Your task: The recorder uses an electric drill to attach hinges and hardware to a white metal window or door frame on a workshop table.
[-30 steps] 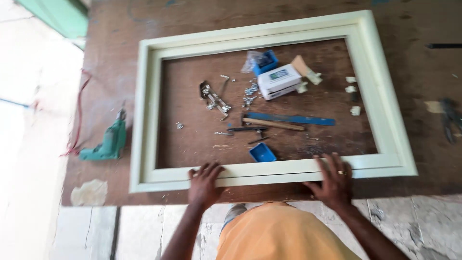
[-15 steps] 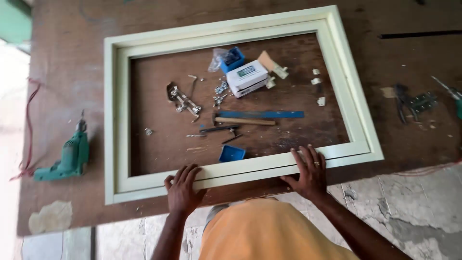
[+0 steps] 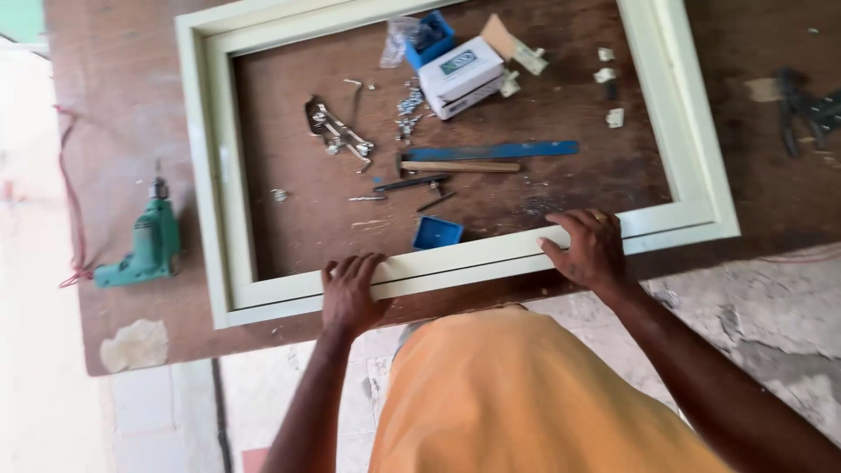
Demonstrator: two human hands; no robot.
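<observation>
A pale green rectangular frame (image 3: 206,175) lies flat on a brown wooden table (image 3: 123,105). My left hand (image 3: 350,289) rests on the frame's near rail, fingers curled over its inner edge. My right hand (image 3: 591,250) grips the same rail further right, fingers spread across its top. Inside the frame lie a hammer with a wooden handle (image 3: 460,165), a blue strip (image 3: 499,151), a small blue box (image 3: 436,233), a white carton (image 3: 462,76), loose screws and metal hinges (image 3: 335,131).
A green electric drill (image 3: 144,245) with a red cord lies on the table left of the frame. Dark metal parts (image 3: 806,109) sit at the far right. The table's near edge runs just below the frame, with cracked concrete floor (image 3: 753,307) beyond.
The view has shifted, so the frame now sits further left and closer. Both hands stay on the near rail; the right hand has moved slightly up onto it.
</observation>
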